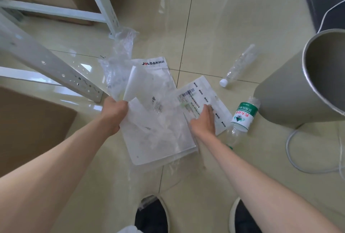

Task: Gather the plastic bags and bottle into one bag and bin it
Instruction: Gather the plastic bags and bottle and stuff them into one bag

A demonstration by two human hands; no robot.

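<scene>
Your left hand [113, 110] pinches the plastic bags [158, 120] on the floor; your right hand [203, 119] presses flat on them, gripping nothing. The labelled bottle [242, 117] lies just right, long axis near-far.

Green-labelled clear bottle [242, 119], grey bin [283, 91], cream tiles [224, 27]

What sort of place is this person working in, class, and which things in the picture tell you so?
Probably a storeroom or workshop floor, not a home. Clues: cardboard boxes on glossy tiles, perforated metal shelf legs, and a grey bin beside scattered plastic bags and bottles.
</scene>
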